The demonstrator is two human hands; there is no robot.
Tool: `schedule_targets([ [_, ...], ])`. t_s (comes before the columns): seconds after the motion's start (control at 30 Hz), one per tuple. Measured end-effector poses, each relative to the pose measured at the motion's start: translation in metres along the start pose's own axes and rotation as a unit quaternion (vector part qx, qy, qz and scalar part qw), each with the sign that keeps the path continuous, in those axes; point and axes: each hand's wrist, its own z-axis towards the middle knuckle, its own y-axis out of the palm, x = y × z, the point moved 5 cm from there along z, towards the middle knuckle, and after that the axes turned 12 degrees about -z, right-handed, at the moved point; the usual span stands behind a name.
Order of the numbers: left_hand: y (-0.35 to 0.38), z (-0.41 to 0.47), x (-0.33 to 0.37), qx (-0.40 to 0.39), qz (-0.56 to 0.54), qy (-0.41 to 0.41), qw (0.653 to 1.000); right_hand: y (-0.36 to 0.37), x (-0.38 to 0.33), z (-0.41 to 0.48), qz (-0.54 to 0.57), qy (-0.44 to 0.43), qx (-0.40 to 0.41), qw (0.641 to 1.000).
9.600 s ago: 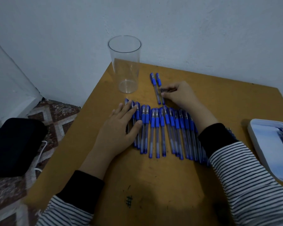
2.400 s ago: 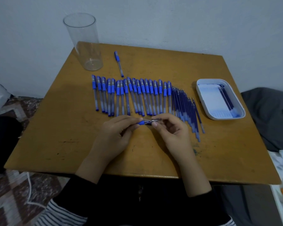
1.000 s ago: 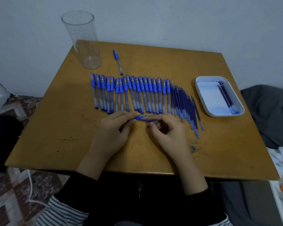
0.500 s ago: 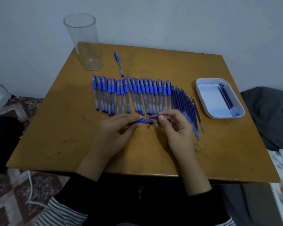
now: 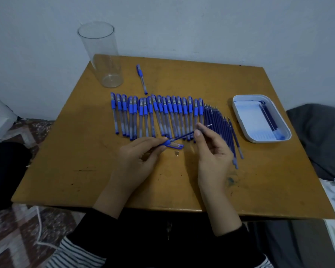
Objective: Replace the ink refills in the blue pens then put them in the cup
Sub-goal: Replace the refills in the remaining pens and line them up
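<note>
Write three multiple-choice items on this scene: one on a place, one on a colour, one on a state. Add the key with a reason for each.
1. Where does the cup stand?
A. on the floor
B. at the far left corner of the table
C. at the near edge

2. What colour is the tray?
A. white
B. red
C. black

3. How is the pen in the left hand?
A. capped
B. inside the cup
C. open, its refill sticking out

Key: B, the cup stands upright at that corner. A, the tray's rim and walls are white. C, the right hand pinches the bare refill that juts from the pen.
</note>
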Motion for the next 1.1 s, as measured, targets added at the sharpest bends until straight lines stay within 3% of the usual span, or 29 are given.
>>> schedule_targets([
  [0.3,0.001,0.001,0.001,0.003,-0.004,-0.014,1.0,-0.008,-0.005,0.007,0.019,0.007,0.012,1.0],
  [0.53,0.012,0.018,0.003,-0.02,-0.018,-0.023,0.999,-0.038,0.005,0.057,0.095,0.08,0.016,0.992],
  [0.8,0.035,0.054,-0.017,-0.023,-0.046,-0.032,0.998,-0.049,0.012,0.113,-0.101,0.11,-0.158,0.976],
  [0.97,0.047,0.064,-0.028,-0.028,-0.031,-0.022,0.999,-0.037,0.015,0.133,-0.316,0.056,-0.192,0.927],
  [1.1,0.049,0.064,-0.03,-0.022,-0.029,-0.004,0.999,-0.029,0.018,0.134,-0.393,0.042,-0.193,0.898],
])
